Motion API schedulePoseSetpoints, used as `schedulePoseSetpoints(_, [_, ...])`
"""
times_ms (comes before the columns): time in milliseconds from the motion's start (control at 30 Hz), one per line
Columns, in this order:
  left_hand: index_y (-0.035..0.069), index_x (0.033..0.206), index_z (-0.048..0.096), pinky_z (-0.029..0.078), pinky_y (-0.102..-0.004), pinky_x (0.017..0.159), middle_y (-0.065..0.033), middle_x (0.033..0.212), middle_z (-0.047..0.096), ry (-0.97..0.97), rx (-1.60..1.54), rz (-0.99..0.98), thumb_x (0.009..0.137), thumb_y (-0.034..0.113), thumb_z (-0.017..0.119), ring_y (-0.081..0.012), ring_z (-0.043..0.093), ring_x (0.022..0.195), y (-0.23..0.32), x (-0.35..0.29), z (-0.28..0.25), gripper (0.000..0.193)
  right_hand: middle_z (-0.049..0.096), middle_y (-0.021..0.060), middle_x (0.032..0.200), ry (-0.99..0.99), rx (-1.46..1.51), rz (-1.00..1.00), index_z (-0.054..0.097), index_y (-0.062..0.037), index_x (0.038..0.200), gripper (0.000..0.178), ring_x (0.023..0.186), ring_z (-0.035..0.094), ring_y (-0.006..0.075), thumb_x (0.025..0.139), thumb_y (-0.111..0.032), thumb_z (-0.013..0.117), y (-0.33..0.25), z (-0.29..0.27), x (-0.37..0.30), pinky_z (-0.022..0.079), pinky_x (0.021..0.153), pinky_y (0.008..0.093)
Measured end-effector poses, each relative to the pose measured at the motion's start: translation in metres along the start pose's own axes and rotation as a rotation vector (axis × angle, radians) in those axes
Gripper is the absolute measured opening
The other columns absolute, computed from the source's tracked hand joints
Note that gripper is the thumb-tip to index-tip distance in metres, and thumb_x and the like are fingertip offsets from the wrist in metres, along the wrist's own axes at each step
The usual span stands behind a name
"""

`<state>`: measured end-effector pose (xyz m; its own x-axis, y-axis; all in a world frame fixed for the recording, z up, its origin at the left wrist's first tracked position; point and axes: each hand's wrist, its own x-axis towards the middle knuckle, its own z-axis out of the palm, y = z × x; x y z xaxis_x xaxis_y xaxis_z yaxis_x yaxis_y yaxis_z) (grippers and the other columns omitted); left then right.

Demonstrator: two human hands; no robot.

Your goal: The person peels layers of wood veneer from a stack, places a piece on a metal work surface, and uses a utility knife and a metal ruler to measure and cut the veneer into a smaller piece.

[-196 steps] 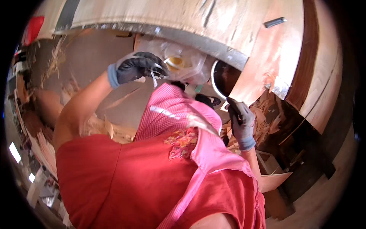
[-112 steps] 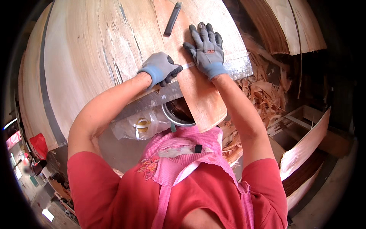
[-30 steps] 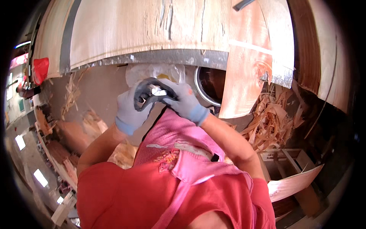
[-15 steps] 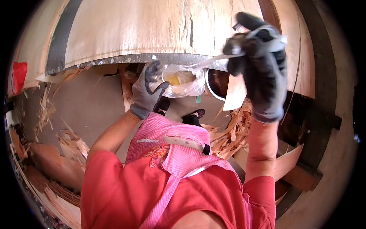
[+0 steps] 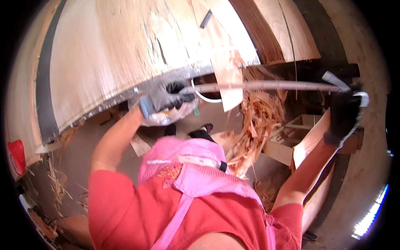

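A long pale strip (image 5: 283,85), which looks like tape, stretches across between my two gloved hands. My left hand (image 5: 168,98), in a grey and black glove, is closed on its left end beside the sheet stack's edge. Far to the right, my right hand (image 5: 345,114) is closed around the other end, with a white loop showing by its fingers. Below my left hand sits a clear plastic bag (image 5: 164,118) with something yellowish in it, partly covered by the hand. The strip passes over a thin wood piece (image 5: 229,98) hanging off the edge.
Large wood veneer sheets (image 5: 112,46) lie ahead, with a small black object (image 5: 206,18) on them. A white-rimmed bucket (image 5: 208,100) is partly hidden under their edge. Wood shavings (image 5: 254,125) and a wooden box (image 5: 281,146) are on the right; red material (image 5: 16,156) is far left.
My right hand has swung out right and down, drawing the strip out long. My left hand has gone from open beside the bag to closed on the strip's end. The view has turned.
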<state>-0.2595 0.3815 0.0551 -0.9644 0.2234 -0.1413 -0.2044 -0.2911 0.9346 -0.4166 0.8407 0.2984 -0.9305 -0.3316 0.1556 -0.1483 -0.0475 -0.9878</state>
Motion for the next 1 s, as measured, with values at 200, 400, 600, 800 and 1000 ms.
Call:
schedulePoseSetpoints(200, [0.002, 0.098, 0.069, 0.05, -0.0275, 0.074, -0.0035, 0.081, 0.067, -0.261, 0.389, -0.093, 0.082, 0.013, 0.075, -0.0087, 0.059, 0.077, 0.009, -0.002, 0.0, 0.02, 0.061, 0.0061, 0.1, 0.616, -0.368, 0.462, 0.04, -0.0108, 0.139, 0.052, 0.068, 0.06, 0.013, 0.092, -0.015, 0.063, 0.195, -0.073, -0.142, 0.051, 0.053, 0.0242])
schedulePoseSetpoints(400, [0.013, 0.105, 0.069, 0.052, -0.0399, 0.077, -0.0153, 0.091, 0.069, -0.484, 0.969, -0.01, 0.084, 0.031, 0.066, -0.0319, 0.067, 0.083, -0.003, -0.009, 0.048, 0.028, 0.063, 0.0074, 0.12, -0.321, -0.069, 0.405, 0.044, -0.0025, 0.143, 0.053, 0.08, 0.058, 0.0101, 0.096, -0.02, 0.061, 0.188, 0.191, -0.093, 0.05, 0.073, 0.0263])
schedulePoseSetpoints(600, [0.014, 0.095, 0.068, 0.051, -0.0437, 0.07, -0.0153, 0.079, 0.063, -0.329, 1.099, 0.098, 0.084, 0.035, 0.065, -0.033, 0.065, 0.074, 0.015, -0.004, 0.025, 0.023, 0.064, 0.0044, 0.095, -0.863, -0.002, 0.513, 0.06, 0.0017, 0.121, 0.037, 0.079, 0.056, 0.0131, 0.096, -0.026, 0.061, 0.205, 0.208, -0.068, 0.049, 0.074, 0.0307])
schedulePoseSetpoints(800, [0.025, 0.12, 0.064, 0.054, -0.042, 0.062, -0.0146, 0.08, 0.067, -0.224, 1.143, 0.345, 0.091, 0.04, 0.057, -0.0311, 0.067, 0.068, -0.03, -0.032, 0.031, 0.034, 0.069, 0.0141, 0.09, -0.901, -0.78, -0.01, 0.069, -0.0148, 0.105, 0.019, 0.081, 0.066, 0.0355, 0.089, -0.022, 0.063, 0.208, 0.224, -0.077, 0.052, 0.069, 0.0411])
schedulePoseSetpoints(1000, [0.006, 0.099, 0.073, 0.053, -0.0338, 0.061, -0.0112, 0.079, 0.07, 0.321, 0.815, 0.496, 0.084, 0.007, 0.065, -0.0246, 0.068, 0.067, -0.052, -0.054, 0.036, 0.017, 0.06, 0.0022, 0.072, -0.693, -0.164, 0.389, 0.066, 0.0018, 0.103, 0.013, 0.065, 0.053, 0.0079, 0.094, -0.002, 0.057, 0.192, 0.246, -0.085, 0.046, 0.059, 0.0247])
